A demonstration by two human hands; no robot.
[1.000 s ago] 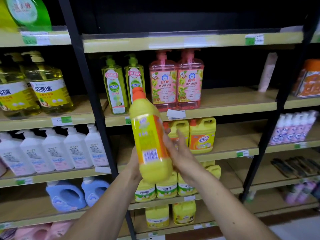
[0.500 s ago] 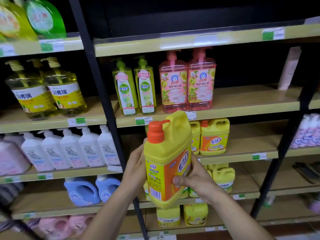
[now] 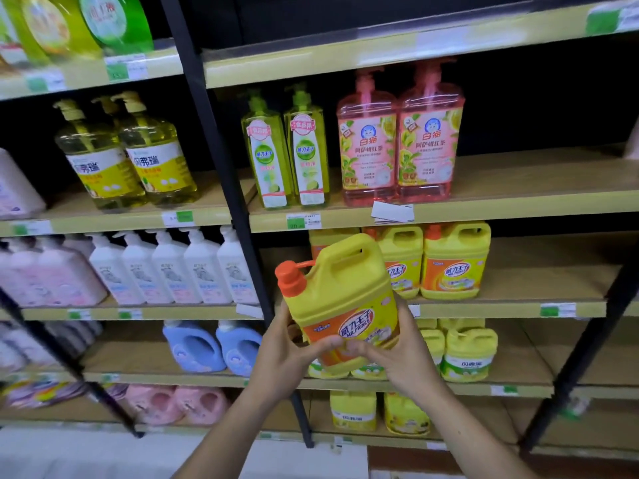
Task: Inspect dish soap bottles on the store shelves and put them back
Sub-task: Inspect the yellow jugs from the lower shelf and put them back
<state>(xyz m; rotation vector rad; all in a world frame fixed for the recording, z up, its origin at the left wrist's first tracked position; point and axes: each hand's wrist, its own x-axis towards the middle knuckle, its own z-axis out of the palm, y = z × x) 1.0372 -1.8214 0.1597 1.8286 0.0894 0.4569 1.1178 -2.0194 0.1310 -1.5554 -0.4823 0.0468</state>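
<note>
You hold a yellow dish soap bottle in front of the shelves with both hands, near the middle of the view and lower down. Your left hand wraps its lower left side, thumb laid across the front of the orange label; your right hand closes on the lower right side, thumb meeting the other thumb at the label's bottom edge. Both hands are curled firmly around it, fingers behind and out of sight. The bottle tilts a little to the left, its front label facing you (the words MR.PRINCE can be read), its orange pump cap at the upper left and its moulded handle at the top.

Just behind and to the right of it, two matching yellow bottles stand upright on the middle shelf, with another partly hidden behind the one you hold. On the shelf above stand two green pump bottles and, right of them, two pink pump bottles. A black upright post divides the bays. In the left bay, a row of white pump bottles stands level with the yellow ones, and two blue jugs sit one shelf lower.
</note>
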